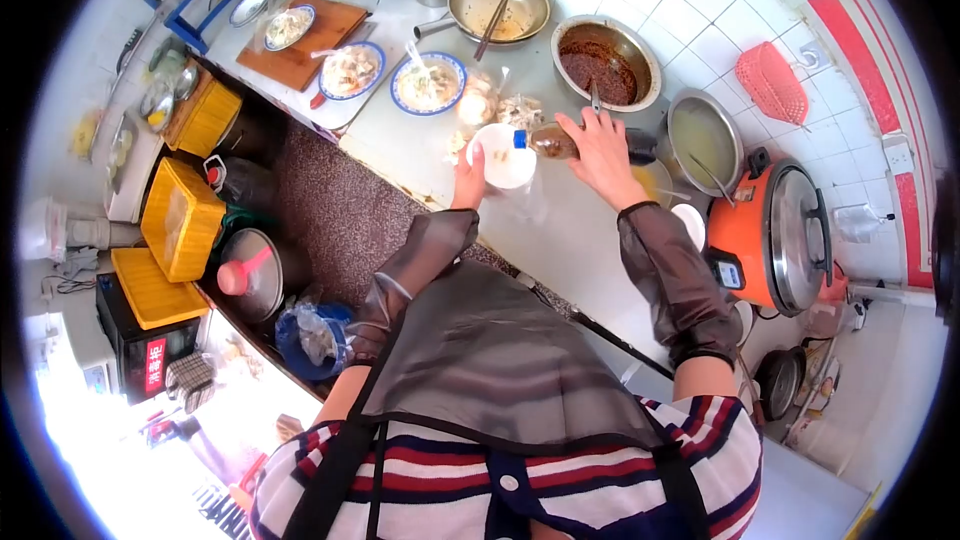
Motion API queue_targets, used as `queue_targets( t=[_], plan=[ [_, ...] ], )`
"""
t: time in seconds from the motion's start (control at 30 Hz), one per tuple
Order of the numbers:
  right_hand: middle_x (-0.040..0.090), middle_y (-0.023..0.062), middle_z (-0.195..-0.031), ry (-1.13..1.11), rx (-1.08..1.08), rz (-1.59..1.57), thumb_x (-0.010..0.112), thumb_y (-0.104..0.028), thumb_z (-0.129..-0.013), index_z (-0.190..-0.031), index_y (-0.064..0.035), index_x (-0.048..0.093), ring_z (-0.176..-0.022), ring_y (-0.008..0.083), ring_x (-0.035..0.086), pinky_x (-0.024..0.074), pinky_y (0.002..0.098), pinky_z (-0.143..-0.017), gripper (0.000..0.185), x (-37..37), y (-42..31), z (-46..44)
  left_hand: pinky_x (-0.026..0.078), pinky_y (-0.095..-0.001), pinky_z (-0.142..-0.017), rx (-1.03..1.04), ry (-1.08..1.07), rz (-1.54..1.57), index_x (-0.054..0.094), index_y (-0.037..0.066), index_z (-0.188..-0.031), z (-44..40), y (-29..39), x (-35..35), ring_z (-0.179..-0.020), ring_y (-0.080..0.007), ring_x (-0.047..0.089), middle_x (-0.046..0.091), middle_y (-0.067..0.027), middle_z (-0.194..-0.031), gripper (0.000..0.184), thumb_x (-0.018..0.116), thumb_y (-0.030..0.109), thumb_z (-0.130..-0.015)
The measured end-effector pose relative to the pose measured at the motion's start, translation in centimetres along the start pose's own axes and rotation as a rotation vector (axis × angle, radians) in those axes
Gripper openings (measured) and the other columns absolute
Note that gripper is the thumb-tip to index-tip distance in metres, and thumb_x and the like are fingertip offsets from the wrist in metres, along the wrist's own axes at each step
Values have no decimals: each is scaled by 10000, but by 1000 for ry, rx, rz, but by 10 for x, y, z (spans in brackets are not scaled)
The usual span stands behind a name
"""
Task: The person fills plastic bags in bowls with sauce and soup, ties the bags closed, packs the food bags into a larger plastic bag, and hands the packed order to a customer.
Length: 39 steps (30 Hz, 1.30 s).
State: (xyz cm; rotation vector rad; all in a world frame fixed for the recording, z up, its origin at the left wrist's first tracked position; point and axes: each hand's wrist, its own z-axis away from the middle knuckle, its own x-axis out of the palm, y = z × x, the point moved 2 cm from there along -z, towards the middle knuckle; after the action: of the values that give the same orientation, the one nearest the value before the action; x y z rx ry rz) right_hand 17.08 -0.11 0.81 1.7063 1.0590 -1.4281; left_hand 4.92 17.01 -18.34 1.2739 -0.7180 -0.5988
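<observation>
My left hand (467,181) grips the left rim of a small white bowl (508,168), with the thumb along its side. A few brownish bits or drops show inside the bowl. My right hand (604,160) is wrapped around a bottle (553,142) of brown liquid, held on its side. The bottle's blue-tipped mouth points left, over the bowl; whether liquid is flowing I cannot tell. Behind the bowl are clear bags of pale food (520,111). A steel basin of dark red chilli sauce (603,65), with a spoon handle sticking out, stands beyond my right hand.
Blue-rimmed bowls of food (429,84) stand along the counter (400,145), one on a wooden board (300,45). A wok with chopsticks (500,8) sits at the back. To the right are a steel pot of liquid (704,135) and an orange cooker (768,235). Yellow bins (180,220) line the left.
</observation>
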Motion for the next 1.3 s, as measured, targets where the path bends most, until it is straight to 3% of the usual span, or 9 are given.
queue_targets(
  t=[0.13,0.37,0.47,0.63,0.87,0.9,1.0,1.07,1.3],
  plan=[
    [499,67,-990,-28,-147,184,607,-19,-656,-1094,-161,599,-991,255,470,352,399,-777,461,0,0,-12,486,-345,-866,-6,2,71,329,23,-1327,5,6,12,-1044,-235,580,527,-158,-1197,600,372,487,-948],
    [493,87,-1022,-73,-100,178,649,-27,-618,-1148,-152,568,-1008,259,471,363,396,-780,551,7,9,-9,510,-396,-843,-31,-52,191,271,28,-1349,6,17,12,-1071,-266,567,497,-173,-1227,623,361,495,-946],
    [516,75,-999,-32,84,-197,688,-83,-634,-1163,-122,538,-997,287,470,373,420,-819,551,21,17,-1,504,-366,-829,2,-7,237,338,-2,-1305,5,13,10,-1027,-243,580,539,-166,-1169,598,372,478,-949],
    [584,102,-981,421,514,-1122,777,-142,-681,-1138,8,481,-901,199,567,464,343,-802,564,120,41,14,536,-384,-771,-208,-33,203,337,6,-1306,28,37,13,-996,-271,603,534,-173,-1182,574,355,461,-957],
    [585,140,-1026,748,860,-1173,710,-160,-765,-1190,-6,472,-988,213,559,463,361,-839,511,153,59,63,554,-401,-767,-308,-219,280,286,51,-1353,59,45,51,-1047,-282,591,506,-161,-1243,590,317,488,-958],
    [602,126,-962,731,980,-1065,684,-151,-793,-1191,-2,458,-843,204,605,494,348,-776,482,146,89,92,545,-387,-786,-355,-236,250,285,55,-1363,58,37,55,-1056,-259,588,504,-148,-1258,604,311,500,-955],
    [492,7,-633,1316,1304,-1695,623,-206,-858,-773,-93,539,-558,119,472,408,265,-514,164,157,219,190,489,-338,-858,-508,-387,271,310,56,-1372,70,58,84,-1120,-209,538,495,-112,-1277,643,371,524,-936],
    [489,-8,-627,1584,1347,-1706,616,-224,-863,-761,-84,549,-546,103,473,396,255,-473,186,136,272,218,485,-324,-860,-506,-416,291,318,56,-1368,74,63,108,-1116,-195,543,504,-100,-1272,633,366,519,-940],
    [595,67,-696,1055,1342,-1454,626,-176,-848,-801,2,558,-516,124,534,429,251,-465,196,100,307,159,470,-360,-896,-508,-546,269,305,44,-1373,67,65,187,-1140,-213,529,491,-105,-1292,657,321,537,-940]
  ],
)
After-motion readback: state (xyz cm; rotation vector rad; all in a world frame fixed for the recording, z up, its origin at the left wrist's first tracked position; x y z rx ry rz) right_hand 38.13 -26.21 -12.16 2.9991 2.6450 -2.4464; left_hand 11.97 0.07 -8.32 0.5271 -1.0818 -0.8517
